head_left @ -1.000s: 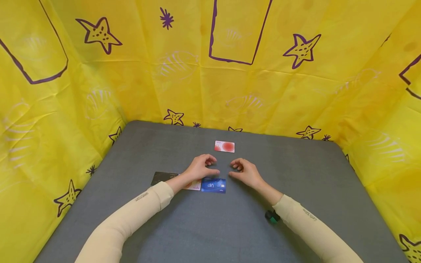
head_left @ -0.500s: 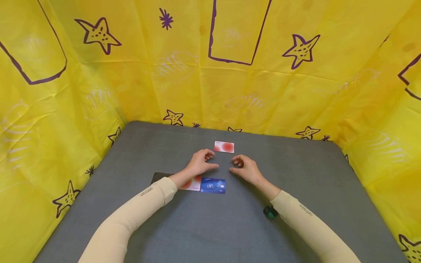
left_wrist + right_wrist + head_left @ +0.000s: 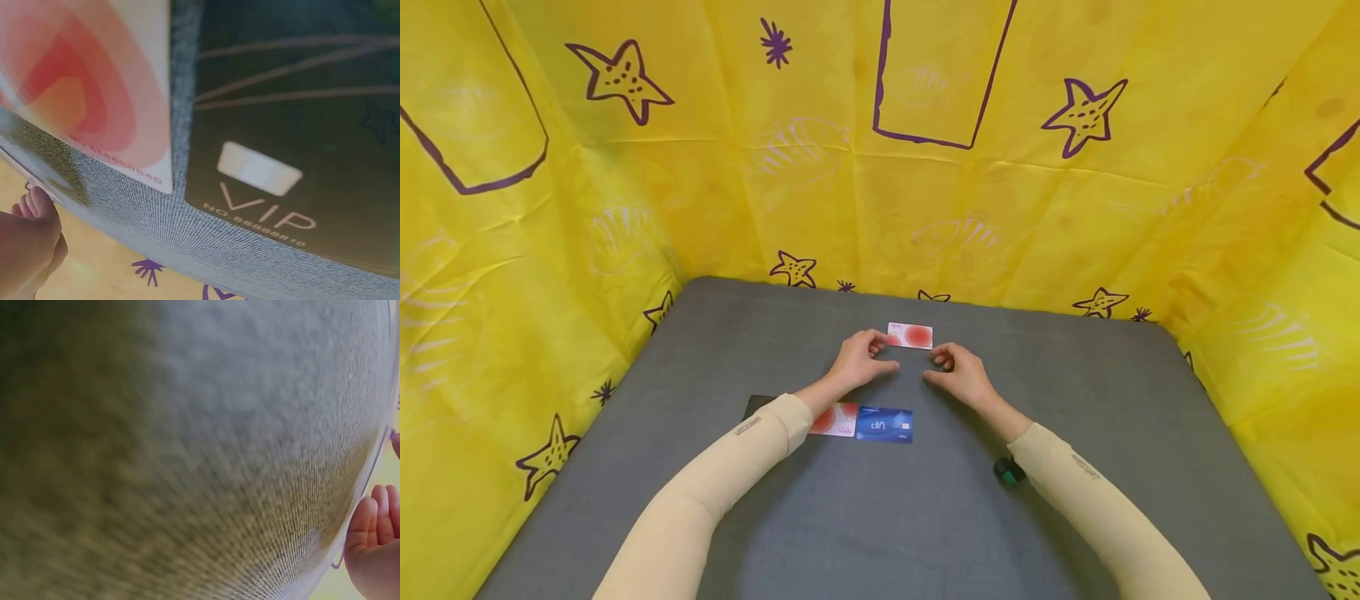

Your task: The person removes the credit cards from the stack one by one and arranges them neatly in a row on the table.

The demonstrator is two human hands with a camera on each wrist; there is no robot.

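A white card with red circles lies flat toward the back of the table. My left hand is at its left end, fingers loosely bent and thumb apart; whether the fingertips touch the card I cannot tell. At its lower right corner is my right hand, fingers bent the same way, holding nothing. Nearer to me lies a row: a black VIP card, partly under my left forearm in the head view, then a second red-and-white card and a blue VIP card.
The grey table has a cloth-like surface. Yellow curtains with purple starfish drawings enclose its back and sides. A small black and green object hangs at the right wrist.
Both hands have moved forward, away from the row of cards and up to the back card. More of the near red-and-white card shows. The cards keep their places.
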